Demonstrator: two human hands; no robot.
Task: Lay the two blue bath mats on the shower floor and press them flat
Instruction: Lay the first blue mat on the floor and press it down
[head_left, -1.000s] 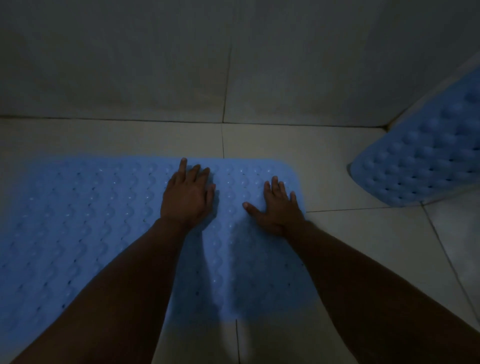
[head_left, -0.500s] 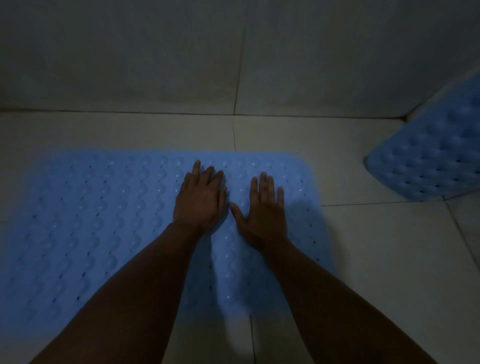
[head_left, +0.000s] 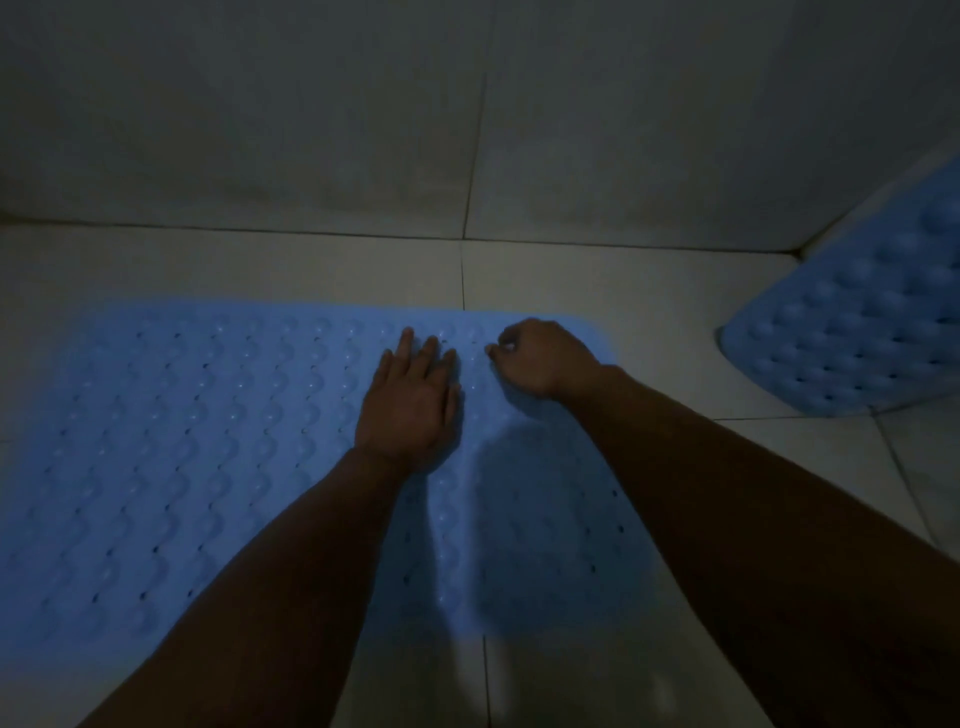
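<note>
The first blue mat (head_left: 182, 441) lies spread on the tiled shower floor (head_left: 597, 291), filling the left and middle of the view, its far edge parallel to the far wall (head_left: 311, 130) with a bare strip of tile between. The left hand (head_left: 410, 402) rests flat on it with fingers straight and together, palm down near the far edge. The right hand (head_left: 540, 358) sits just to its right with the fingers curled under; whether that grip is pinching the mat's surface or only knuckling down on it cannot be told in this dim light. The second blue mat (head_left: 862, 322) is well apart at the right, tilted up against the right wall and not yet laid. The likely trouble is a trapped bubble or ridge: pressing only at the far right corner may leave the near and left parts unstuck, and a pull by the curled fingers would probably lift what is already seated. The laid mat's right edge stops short of the propped one, leaving open tile between and toward the near right, seemingly room for the second, though it may overlap the first.
</note>
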